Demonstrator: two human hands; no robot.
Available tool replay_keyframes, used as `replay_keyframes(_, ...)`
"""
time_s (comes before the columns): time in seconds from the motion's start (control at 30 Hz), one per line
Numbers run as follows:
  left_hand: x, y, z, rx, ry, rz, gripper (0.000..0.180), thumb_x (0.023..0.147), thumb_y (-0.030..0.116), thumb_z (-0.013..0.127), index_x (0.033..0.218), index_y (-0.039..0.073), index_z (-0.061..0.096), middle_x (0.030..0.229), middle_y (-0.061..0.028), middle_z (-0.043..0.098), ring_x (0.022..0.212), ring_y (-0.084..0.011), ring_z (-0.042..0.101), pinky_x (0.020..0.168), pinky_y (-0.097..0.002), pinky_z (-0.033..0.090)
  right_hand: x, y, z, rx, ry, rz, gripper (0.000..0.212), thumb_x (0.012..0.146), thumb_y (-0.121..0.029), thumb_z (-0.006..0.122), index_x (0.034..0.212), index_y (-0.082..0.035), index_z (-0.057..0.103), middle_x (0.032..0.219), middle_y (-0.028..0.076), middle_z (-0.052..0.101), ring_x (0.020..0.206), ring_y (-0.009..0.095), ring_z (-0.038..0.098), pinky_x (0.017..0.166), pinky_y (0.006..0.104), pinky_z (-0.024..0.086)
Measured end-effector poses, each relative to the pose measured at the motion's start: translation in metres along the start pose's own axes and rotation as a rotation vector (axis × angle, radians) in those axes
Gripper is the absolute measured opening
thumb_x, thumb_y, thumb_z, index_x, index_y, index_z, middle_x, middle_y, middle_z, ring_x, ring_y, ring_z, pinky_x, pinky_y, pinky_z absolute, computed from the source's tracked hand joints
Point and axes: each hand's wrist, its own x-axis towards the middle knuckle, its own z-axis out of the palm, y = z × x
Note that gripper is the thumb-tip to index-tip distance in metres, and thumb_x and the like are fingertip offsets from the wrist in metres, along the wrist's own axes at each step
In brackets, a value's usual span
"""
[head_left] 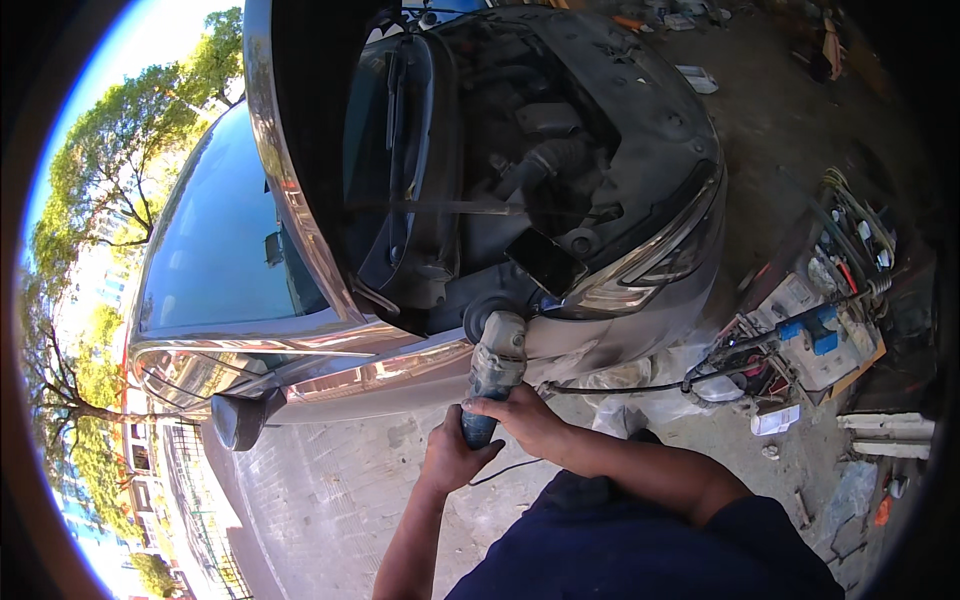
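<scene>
Both hands grip an angle grinder (495, 365) with a grey metal head and a dark teal body. My left hand (455, 455) closes round its rear end, nearest me. My right hand (527, 420) wraps the body from the right side. The round dark disc (488, 312) at the far end is at the top edge of the car's front fender (565, 340), beside the engine bay; whether it touches the metal I cannot tell. Right beside the disc, a black phone-like rectangle (546, 262) lies on the bay's edge, next to the headlight (640, 265).
The car's bonnet (262, 100) is raised over the engine bay (550, 130). A side mirror (240, 420) juts out at left. At right stand a tool-laden cart (815, 350) and a dark hose (640, 387). Plastic sheeting (660, 400) lies below the bumper.
</scene>
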Motion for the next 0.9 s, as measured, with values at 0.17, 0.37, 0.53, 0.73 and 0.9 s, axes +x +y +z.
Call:
replay_keyframes(0.17, -0.005, 0.007, 0.046, -0.441, 0.128, -0.199, 0.052, 0.081, 0.02, 0.091, 0.12, 0.001, 0.061, 0.094, -0.0162, 0.077, 0.086, -0.0225, 0.075, 0.078, -0.0419, 0.06, -0.007, -0.038, -0.012, -0.475, -0.172, -0.006, 0.037, 0.099, -0.026, 0.085, 0.124, 0.0, 0.072, 0.117, 0.01, 0.078, 0.11, 0.02, 0.072, 0.1, 0.0395, 0.057)
replay_keyframes(0.37, -0.063, 0.024, 0.071, -0.667, 0.345, -0.374, 0.047, 0.079, 0.011, 0.089, 0.114, 0.003, 0.058, 0.088, -0.0088, 0.072, 0.069, -0.0156, 0.069, 0.061, -0.0347, 0.057, 0.002, -0.168, -0.065, -1.357, -0.001, -0.552, 0.05, 0.097, -0.024, 0.082, 0.136, 0.003, 0.066, 0.125, 0.023, 0.073, 0.117, 0.037, 0.07, 0.106, 0.0459, 0.056)
replay_keyframes(0.53, -0.084, 0.027, 0.066, -0.79, 0.351, -0.443, 0.046, 0.08, 0.01, 0.088, 0.112, 0.003, 0.055, 0.083, -0.0093, 0.069, 0.061, -0.018, 0.068, 0.055, -0.0368, 0.056, 0.074, -0.182, -0.088, -1.978, 0.188, -0.571, 0.082, 0.094, -0.049, 0.082, 0.151, 0.005, 0.056, 0.141, 0.023, 0.061, 0.134, 0.042, 0.054, 0.116, 0.0515, 0.044)
replay_keyframes(0.73, -0.114, -0.024, 0.088, -0.656, 0.396, -0.535, 0.055, 0.075, 0.023, 0.093, 0.112, 0.0, 0.06, 0.088, -0.0163, 0.074, 0.073, -0.0247, 0.073, 0.07, -0.0428, 0.06, 0.103, -0.183, -0.085, -1.882, 0.147, -0.414, 0.079, 0.087, -0.032, 0.088, 0.152, 0.001, 0.055, 0.144, 0.026, 0.064, 0.134, 0.043, 0.055, 0.118, 0.0517, 0.044)
replay_keyframes(0.9, -0.132, -0.031, 0.082, -0.545, 0.417, -0.523, 0.057, 0.073, 0.026, 0.096, 0.11, -0.001, 0.062, 0.093, -0.0228, 0.077, 0.084, -0.0289, 0.076, 0.082, -0.0453, 0.06, 0.134, -0.168, -0.045, -1.627, 0.027, -0.72, 0.081, 0.083, -0.019, 0.09, 0.153, -0.007, 0.053, 0.15, 0.019, 0.061, 0.137, 0.043, 0.055, 0.12, 0.0518, 0.042)
